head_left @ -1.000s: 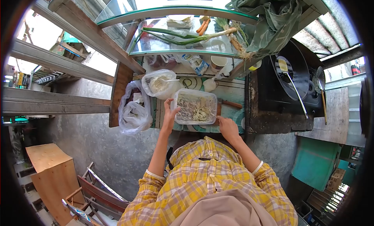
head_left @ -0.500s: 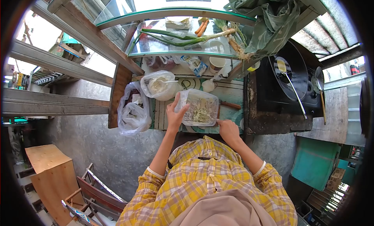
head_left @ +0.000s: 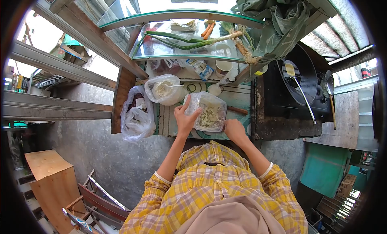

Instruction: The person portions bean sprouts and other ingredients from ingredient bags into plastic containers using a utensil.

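A clear rectangular plastic container point(head_left: 200, 97) is tilted in front of me, with a crumbly, pale greenish mixture point(head_left: 210, 116) gathered toward its near right part. My left hand point(head_left: 186, 120) grips the container's left side, thumb over the rim and index finger stretched along the outside. At the near right corner is my right hand point(head_left: 235, 131), its fingers curled closed against the container's edge. Whatever lies inside those fingers is hidden. Just right of the container, a knife's brown wooden handle point(head_left: 238, 110) shows; its blade is out of sight.
Left of the container are a bag of white powder point(head_left: 163, 90) with a spoon and another plastic bag point(head_left: 138, 119). Spring onions point(head_left: 181, 43) lie on the glass shelf point(head_left: 161, 52) above. A stove with a wok point(head_left: 300, 82) and spatula point(head_left: 302, 92) stands right.
The container has shifted slightly right and its tilt has changed, with my left hand moving along. My right hand stays at its near right corner, slightly lower and turned.
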Motion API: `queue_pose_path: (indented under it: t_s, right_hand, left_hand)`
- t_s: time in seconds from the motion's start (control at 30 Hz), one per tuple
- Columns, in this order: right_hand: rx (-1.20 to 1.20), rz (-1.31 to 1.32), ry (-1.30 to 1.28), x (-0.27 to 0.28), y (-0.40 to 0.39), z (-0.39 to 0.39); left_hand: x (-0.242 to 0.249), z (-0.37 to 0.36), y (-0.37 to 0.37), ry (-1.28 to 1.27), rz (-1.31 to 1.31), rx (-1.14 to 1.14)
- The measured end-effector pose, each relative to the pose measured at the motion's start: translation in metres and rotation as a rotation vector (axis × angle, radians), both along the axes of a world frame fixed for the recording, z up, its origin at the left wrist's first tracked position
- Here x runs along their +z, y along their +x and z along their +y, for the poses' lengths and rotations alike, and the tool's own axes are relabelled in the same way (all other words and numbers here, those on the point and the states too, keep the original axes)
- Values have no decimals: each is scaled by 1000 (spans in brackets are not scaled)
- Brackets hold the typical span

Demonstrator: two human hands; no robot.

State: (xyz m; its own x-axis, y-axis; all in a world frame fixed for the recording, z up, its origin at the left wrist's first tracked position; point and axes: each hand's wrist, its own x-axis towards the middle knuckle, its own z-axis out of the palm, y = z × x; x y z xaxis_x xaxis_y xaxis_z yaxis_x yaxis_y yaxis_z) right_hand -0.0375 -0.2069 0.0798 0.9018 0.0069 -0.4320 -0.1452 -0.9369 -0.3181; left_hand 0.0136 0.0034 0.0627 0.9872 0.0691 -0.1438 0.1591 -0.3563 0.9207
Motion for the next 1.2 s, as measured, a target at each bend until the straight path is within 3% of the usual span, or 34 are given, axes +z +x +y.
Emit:
queue_pose_path:
  t_s: [0.07, 0.27, 0.37, 0.47, 0.57, 0.77, 0.97, 1.2]
  right_hand:
    - [-25, -43, -3, 27, 7, -1]
    - [-21, -105, -66, -19, -2, 18]
    - [12, 2, -16, -2, -7, 9]
    - [-26, -101, 55, 34, -15, 0]
    - [22, -60, 122, 25, -27, 0]
    - [52, -65, -37, 2, -3, 4]
    - [-58, -155, -65, -25, 3, 13]
    - [-55, -88, 117, 25, -12, 9]
  left_hand:
    - [5, -2, 1, 26, 0, -5]
    - [9, -4, 0, 57, -5, -15]
    - [2, -1, 4, 12, 11, 3]
    - [-1, 3, 7, -22, 29, 12]
    - [-4, 3, 7, -26, 26, -1]
    - [-2, 4, 7, -41, 25, -23]
    - [2, 2, 11, 1, -9, -10]
    - [-5, 1, 14, 11, -34, -3]
